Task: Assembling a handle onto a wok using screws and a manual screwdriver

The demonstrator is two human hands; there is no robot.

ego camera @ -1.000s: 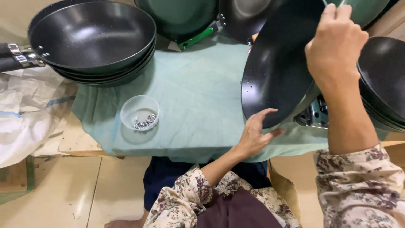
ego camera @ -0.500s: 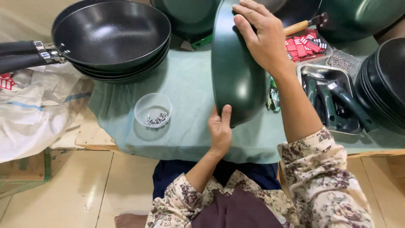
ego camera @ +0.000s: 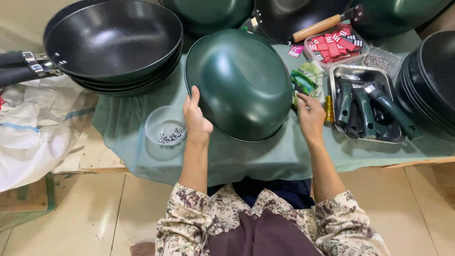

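As it lies upturned, glossy green domed pan [ego camera: 239, 83], hands [ego camera: 196, 118] flanking its rim.

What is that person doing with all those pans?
A person sits at a table covered with a green cloth and has a dark green pan lying upside down on it. The left hand rests against the pan's rim, and the right hand is by its other side, fingers spread. A stack of black pans sits to the left, a small clear bowl of metal bits is near the left hand, and a metal tray of green handles lies to the right.
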